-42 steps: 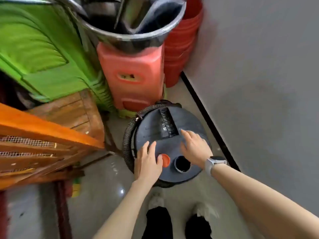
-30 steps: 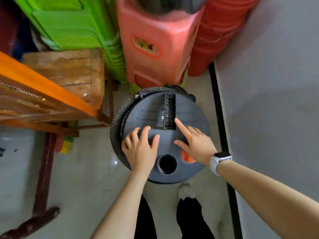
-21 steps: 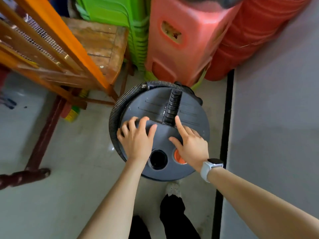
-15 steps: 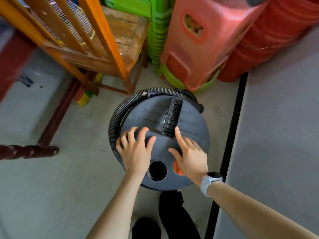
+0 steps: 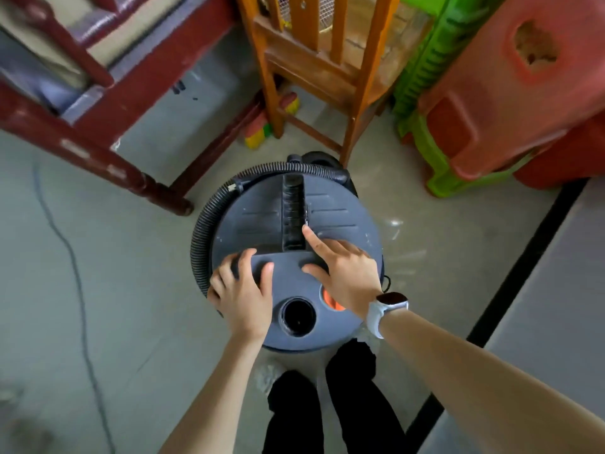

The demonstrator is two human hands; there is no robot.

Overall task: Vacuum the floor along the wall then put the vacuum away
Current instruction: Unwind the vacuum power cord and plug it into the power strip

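A round dark grey canister vacuum [image 5: 330,217] stands on the floor in front of my feet. Its ribbed black hose [image 5: 204,224] is coiled round the left and far side of the lid, and a black carry handle [image 5: 293,214] runs across the top. My left hand [image 5: 244,290] lies flat on the lid's near left part, fingers spread. On the near right part rests my right hand [image 5: 343,273], its index finger stretched beside the handle. It partly covers an orange button [image 5: 330,301]. A round black port [image 5: 297,314] opens between my hands.
An orange wooden chair [image 5: 314,67] stands just beyond the vacuum, a dark red wooden seat frame [image 5: 98,132] to the left. Stacked green [image 5: 422,86] and red plastic stools [image 5: 510,86] fill the far right. The grey wall with black skirting [image 5: 510,267] runs along the right. A thin cable [image 5: 78,290] trails over the floor.
The view has swung left, so the stools slid right and the red seat frame came into sight. Both hands have stayed flat on the vacuum lid.
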